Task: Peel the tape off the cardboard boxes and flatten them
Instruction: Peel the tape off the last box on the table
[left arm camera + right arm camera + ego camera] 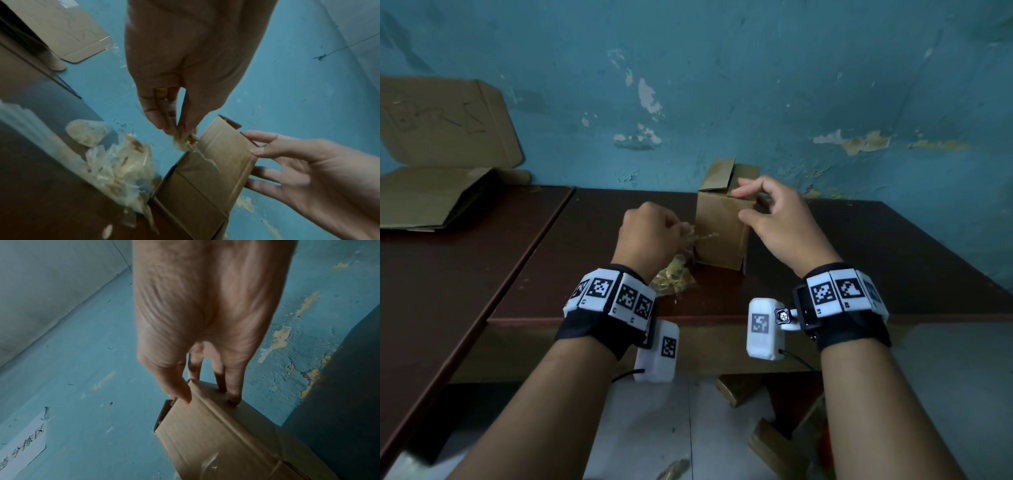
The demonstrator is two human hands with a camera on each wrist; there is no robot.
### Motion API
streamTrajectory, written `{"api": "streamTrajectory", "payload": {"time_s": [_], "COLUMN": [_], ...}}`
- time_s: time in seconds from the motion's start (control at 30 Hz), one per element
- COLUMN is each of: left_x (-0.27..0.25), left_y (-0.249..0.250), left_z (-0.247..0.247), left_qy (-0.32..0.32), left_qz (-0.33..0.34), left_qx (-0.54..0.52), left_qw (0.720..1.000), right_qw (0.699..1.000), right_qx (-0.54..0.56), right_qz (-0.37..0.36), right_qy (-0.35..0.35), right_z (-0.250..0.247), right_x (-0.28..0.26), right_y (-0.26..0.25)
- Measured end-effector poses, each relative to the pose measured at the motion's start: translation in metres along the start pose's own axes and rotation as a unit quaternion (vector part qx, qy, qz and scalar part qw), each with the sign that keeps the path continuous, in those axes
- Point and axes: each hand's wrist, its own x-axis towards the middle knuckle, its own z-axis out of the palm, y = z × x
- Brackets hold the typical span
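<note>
A: Where did the cardboard box [722,226] stand?
B: Upright on the dark table [859,260], near the blue wall [756,85], one top flap raised.
A: And the hands?
B: The right hand [777,222] gripped its top corner; the left hand [647,236] pinched a tape strip [186,141] beside crumpled tape [674,279].

The left hand [185,68] pinches a crumpled end of tape [188,141] between thumb and fingertips, right at the upper edge of a small cardboard box [207,177] that stands on the dark counter [41,203]. The right hand [320,172] holds the box's right side, fingers spread along it. A heap of peeled tape [121,170] lies just left of the box, with flattened cardboard [61,30] far left against the blue wall
</note>
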Motion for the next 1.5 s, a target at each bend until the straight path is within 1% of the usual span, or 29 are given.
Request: {"api": "streamTrajectory", "payload": {"time_s": [0.1,0.17,0.23,0.47,0.6,0.77,0.87,0.93,1.07,1.1,1.17,1.23,1.33,1.4,1.43,1.5], "left_x": [0.001,0.000,-0.001,-0.005,-0.005,-0.003,-0.004,-0.004,-0.004,-0.002,-0.001,0.000,-0.003,-0.003,-0.001,0.004], "left_y": [-0.005,-0.003,0.000,0.008,0.008,0.009,0.011,0.013,0.012,0.010,0.008,0.006,0.008,0.007,0.005,-0.001], "left_z": [0.005,0.007,0.006,-0.005,-0.006,0.003,0.005,0.005,0.008,0.009,0.007,0.001,-0.009,-0.012,-0.012,-0.011], "left_qy": [-0.053,-0.070,-0.073,-0.096,-0.109,-0.148,-0.169,-0.183,-0.179,-0.177,-0.178,-0.181,-0.187,-0.160,-0.146,-0.125], "left_qz": [-0.028,-0.033,-0.030,-0.011,-0.003,0.004,-0.009,-0.007,0.063,0.079,0.094,0.087,0.068,0.057,0.051,0.051], "left_qx": [0.059,0.080,0.078,0.019,-0.037,-0.051,-0.108,-0.114,-0.004,0.007,-0.010,-0.060,-0.157,-0.189,-0.183,-0.117], "left_qw": [0.996,0.994,0.994,0.995,0.993,0.988,0.980,0.976,0.982,0.981,0.980,0.978,0.967,0.967,0.971,0.984], "right_qw": [1.000,1.000,1.000,1.000,1.000,1.000,1.000,1.000,1.000,1.000,1.000,1.000,1.000,1.000,1.000,1.000], "right_qx": [-0.001,-0.003,-0.005,-0.008,-0.011,-0.010,-0.012,-0.012,-0.012,-0.011,-0.011,-0.014,-0.012,-0.012,-0.013,-0.012], "right_qz": [0.000,0.001,0.001,0.001,0.000,-0.003,-0.002,-0.003,-0.002,-0.001,-0.001,0.000,0.000,0.000,0.001,0.000], "right_qy": [-0.003,-0.003,-0.002,0.003,0.004,0.000,-0.002,-0.002,-0.001,-0.003,-0.004,-0.005,-0.003,-0.001,-0.002,0.001], "right_z": [-0.001,-0.001,0.000,-0.001,0.000,-0.001,-0.002,-0.002,-0.002,-0.002,-0.002,-0.002,-0.002,-0.002,-0.002,-0.002], "right_x": [-0.001,-0.001,-0.001,-0.001,0.000,-0.001,-0.002,-0.002,-0.001,-0.002,-0.002,-0.002,-0.001,0.000,-0.001,-0.001], "right_y": [-0.001,-0.002,-0.001,-0.002,-0.001,-0.002,-0.003,-0.003,-0.003,-0.003,-0.003,-0.003,-0.002,-0.003,-0.003,-0.002]}}
